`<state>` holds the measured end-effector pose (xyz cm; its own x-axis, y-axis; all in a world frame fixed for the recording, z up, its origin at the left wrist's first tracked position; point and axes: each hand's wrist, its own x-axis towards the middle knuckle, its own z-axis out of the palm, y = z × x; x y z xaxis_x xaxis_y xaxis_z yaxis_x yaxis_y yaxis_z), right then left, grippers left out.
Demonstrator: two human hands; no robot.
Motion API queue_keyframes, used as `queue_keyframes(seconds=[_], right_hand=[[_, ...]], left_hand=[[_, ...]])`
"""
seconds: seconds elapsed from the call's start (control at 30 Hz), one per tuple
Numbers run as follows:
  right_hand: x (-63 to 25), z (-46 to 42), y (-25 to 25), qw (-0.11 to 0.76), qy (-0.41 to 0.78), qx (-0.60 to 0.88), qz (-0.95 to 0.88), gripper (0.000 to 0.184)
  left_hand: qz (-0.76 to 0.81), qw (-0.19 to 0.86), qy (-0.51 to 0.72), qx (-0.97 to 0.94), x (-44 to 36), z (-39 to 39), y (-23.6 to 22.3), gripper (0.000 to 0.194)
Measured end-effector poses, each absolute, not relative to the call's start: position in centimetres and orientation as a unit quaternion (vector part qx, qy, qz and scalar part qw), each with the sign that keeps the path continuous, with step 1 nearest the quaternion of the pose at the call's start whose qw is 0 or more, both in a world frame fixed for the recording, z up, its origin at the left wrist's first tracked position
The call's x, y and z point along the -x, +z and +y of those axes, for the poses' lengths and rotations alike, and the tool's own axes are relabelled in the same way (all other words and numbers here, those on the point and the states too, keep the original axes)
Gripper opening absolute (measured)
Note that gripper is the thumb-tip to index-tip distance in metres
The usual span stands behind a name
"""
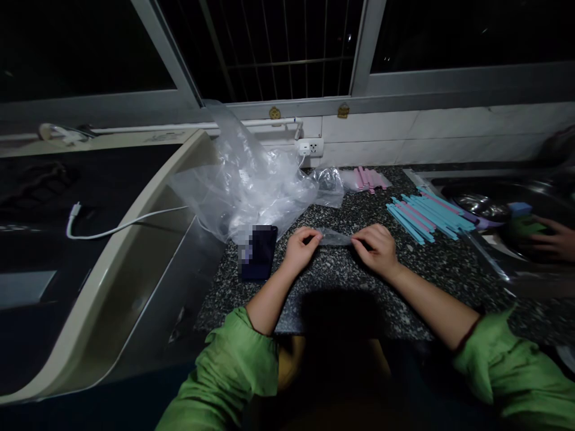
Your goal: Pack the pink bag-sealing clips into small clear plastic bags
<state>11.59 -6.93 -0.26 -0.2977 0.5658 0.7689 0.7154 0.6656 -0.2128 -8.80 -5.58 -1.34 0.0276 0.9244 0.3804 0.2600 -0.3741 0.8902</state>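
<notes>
Between my two hands a small clear plastic bag [333, 237] is stretched just above the speckled dark counter [296, 308]. My left hand [302, 246] pinches its left end between thumb and finger. At the other end, my right hand [376, 246] is closed in the same kind of pinch. Left of my left hand a dark phone [259, 254] leans or lies on the counter. Behind it spreads a large heap of clear plastic bags [269, 185]. Blue and pink flat strips [429, 214] lie in a loose pile to the right of my right hand.
A clear bag with pink strips [369, 179] lies by the tiled wall. At right is a metal sink [498, 269] with a steel bowl [480, 206] and another person's hand [554, 239]. A washing machine [112, 239] with a white cable [126, 225] stands left. A wall socket [311, 147] is behind.
</notes>
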Motion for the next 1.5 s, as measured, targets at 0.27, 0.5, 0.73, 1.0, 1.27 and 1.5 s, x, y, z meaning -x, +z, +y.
queue_keyframes(seconds=[0.27, 0.5, 0.73, 1.0, 1.27, 1.5], right_hand=[[-11.7, -6.6, -0.4, 0.443, -0.083, 0.398, -0.799, 0.012], [-9.2, -5.1, -1.5, 0.425, -0.065, 0.407, -0.806, 0.015], [-9.5, -4.8, -1.5, 0.436, -0.071, 0.411, -0.797, 0.015], [-10.4, -5.3, -0.9, 0.450, -0.089, 0.404, -0.791, 0.012], [-10.5, -5.5, -0.6, 0.468, -0.027, 0.387, -0.794, 0.011], [-10.4, -5.1, -1.3, 0.413, 0.076, 0.408, -0.811, 0.011]], left_hand=[[0.517, 0.273, 0.523, -0.620, 9.5, -5.4, -1.1, 0.011], [0.595, 0.221, 0.510, -0.580, 11.9, -4.8, -1.3, 0.007], [0.565, 0.200, 0.524, -0.606, 11.4, -4.8, -0.6, 0.009], [0.531, 0.259, 0.540, -0.599, 10.9, -4.9, -0.5, 0.009], [0.473, 0.261, 0.566, -0.623, 10.8, -5.3, -0.2, 0.010], [0.465, 0.349, 0.612, -0.535, 10.9, -5.0, -0.6, 0.017]])
